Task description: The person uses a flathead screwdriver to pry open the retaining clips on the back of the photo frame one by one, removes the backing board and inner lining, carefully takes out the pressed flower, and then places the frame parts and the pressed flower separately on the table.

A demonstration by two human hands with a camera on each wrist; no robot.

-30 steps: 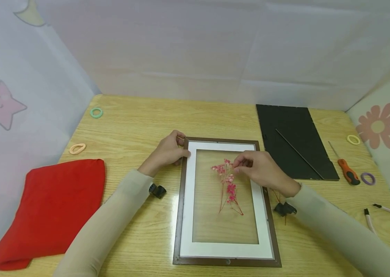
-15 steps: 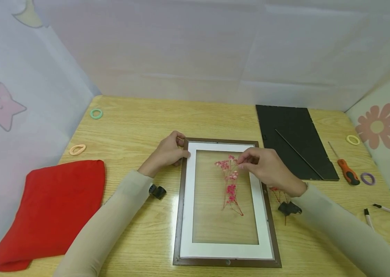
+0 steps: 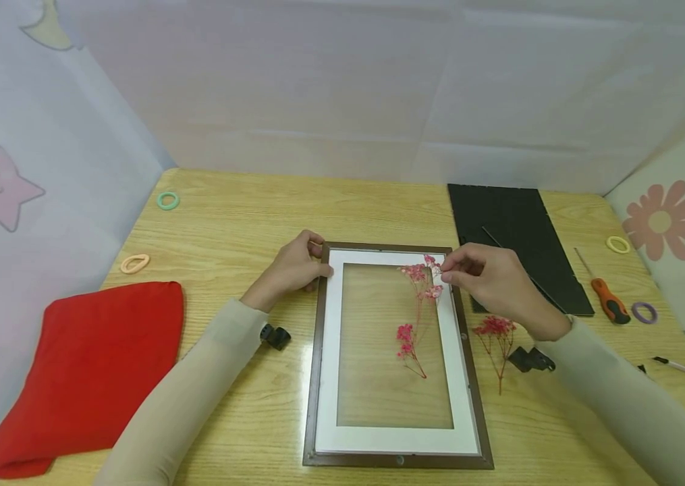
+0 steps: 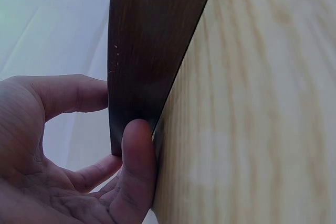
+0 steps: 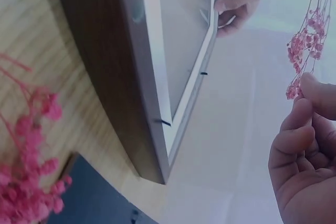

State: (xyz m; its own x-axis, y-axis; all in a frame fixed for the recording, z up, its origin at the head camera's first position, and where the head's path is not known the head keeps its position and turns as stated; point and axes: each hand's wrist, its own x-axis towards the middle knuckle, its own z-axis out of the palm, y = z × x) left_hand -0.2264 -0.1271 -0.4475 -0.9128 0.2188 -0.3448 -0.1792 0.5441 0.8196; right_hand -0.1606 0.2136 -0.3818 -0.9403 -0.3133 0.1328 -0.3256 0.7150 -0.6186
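On the wooden table (image 3: 227,223), seen from the head, the left hand (image 3: 293,268) grips the picture frame (image 3: 318,378) at its eleven o'clock corner, while the right hand (image 3: 488,280) pinches the pink flower sprig (image 3: 418,310) toward one o'clock. The left wrist view shows fingers (image 4: 137,166) curled round the frame's dark edge. In the right wrist view, fingertips (image 5: 315,90) pinch the sprig's blossoms.

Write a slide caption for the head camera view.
Right hand pinches a pink dried flower sprig over the picture frame while left hand grips its corner.
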